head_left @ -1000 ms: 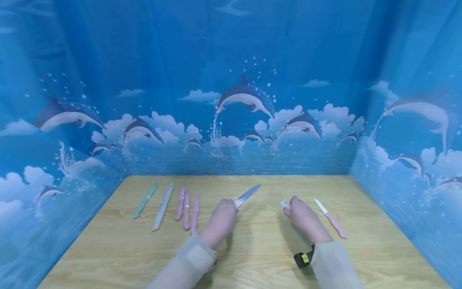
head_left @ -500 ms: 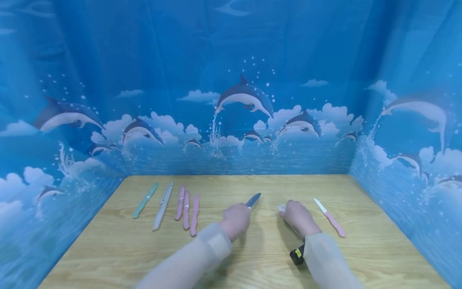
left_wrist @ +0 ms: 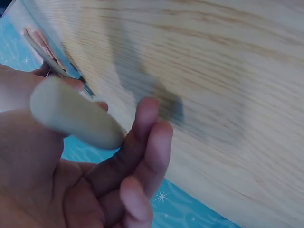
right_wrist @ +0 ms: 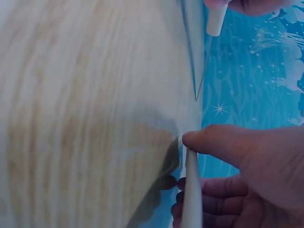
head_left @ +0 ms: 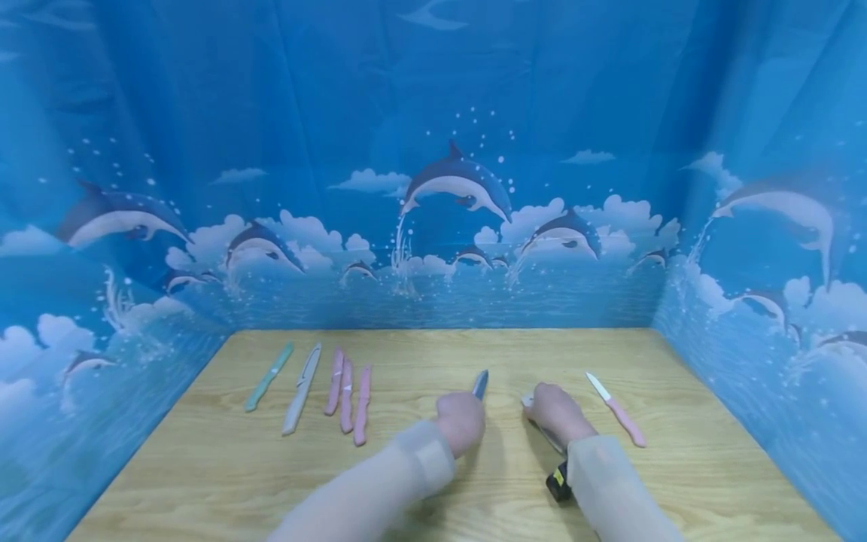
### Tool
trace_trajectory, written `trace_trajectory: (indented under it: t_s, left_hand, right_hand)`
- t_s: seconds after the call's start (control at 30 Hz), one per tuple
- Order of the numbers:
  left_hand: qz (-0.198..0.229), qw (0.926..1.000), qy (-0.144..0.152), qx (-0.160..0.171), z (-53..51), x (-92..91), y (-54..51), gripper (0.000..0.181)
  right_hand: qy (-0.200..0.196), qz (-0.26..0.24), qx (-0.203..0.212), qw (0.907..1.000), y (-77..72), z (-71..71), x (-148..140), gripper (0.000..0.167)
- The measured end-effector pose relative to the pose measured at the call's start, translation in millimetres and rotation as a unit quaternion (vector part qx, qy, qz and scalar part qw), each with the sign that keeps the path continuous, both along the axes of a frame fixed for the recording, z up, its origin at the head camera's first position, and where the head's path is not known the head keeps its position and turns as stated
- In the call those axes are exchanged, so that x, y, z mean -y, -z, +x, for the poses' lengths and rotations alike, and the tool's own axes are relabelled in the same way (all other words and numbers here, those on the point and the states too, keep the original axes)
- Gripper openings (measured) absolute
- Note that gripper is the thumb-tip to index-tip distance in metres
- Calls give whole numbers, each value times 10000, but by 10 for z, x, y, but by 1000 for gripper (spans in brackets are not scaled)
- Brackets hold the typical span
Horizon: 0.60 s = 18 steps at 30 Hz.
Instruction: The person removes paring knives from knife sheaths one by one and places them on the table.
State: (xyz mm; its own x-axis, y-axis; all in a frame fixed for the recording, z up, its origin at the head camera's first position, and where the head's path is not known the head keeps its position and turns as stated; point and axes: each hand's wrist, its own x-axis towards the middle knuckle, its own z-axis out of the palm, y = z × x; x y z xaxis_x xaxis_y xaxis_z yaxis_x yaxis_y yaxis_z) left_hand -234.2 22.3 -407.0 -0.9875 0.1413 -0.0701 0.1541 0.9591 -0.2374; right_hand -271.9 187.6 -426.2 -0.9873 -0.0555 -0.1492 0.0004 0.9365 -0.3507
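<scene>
My left hand (head_left: 462, 423) grips a knife by its cream handle (left_wrist: 76, 114); its blade (head_left: 481, 384) points away, above the table. To the right, my right hand (head_left: 561, 414) holds a long whitish piece (right_wrist: 193, 190) between thumb and fingers, its pale end (head_left: 527, 401) showing beside the hand in the head view. Whether that piece is a sheath or a handle, I cannot tell. The two hands are apart. In the right wrist view the knife's handle (right_wrist: 217, 20) and thin blade appear beyond my right thumb.
On the left of the wooden table (head_left: 501, 504) lie a green knife (head_left: 269, 378), a grey-white one (head_left: 301, 391) and three pink ones (head_left: 363, 406). A pink-handled knife (head_left: 626, 421) with a bare pale blade lies right of my right hand. Blue dolphin-print cloth surrounds the table.
My left hand has moved right, toward my right hand, and its knife blade points more directly away. The right hand has shifted slightly nearer, still holding the whitish piece.
</scene>
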Motion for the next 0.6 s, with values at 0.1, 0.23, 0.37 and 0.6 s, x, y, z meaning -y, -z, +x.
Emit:
trace_trajectory:
  t_s: [0.1,0.23,0.37,0.6]
  left_hand:
    - [-26,9999,31,125,-10,-32,4,39]
    - [310,9989,-52,362,-47,-65,16,41]
    - [585,9971,-22,478,-68,-100,29,36]
    - [671,9953,250,654,-76,-131,64,34]
  right_hand:
    - [4,19,-25,10000,14,-4,-3,30]
    - [41,55,11,10000,18,-15,5,38]
    - [78,66,49,9999,17,-24,14,43]
    - [111,-19,103,9999,35,-42,10,47]
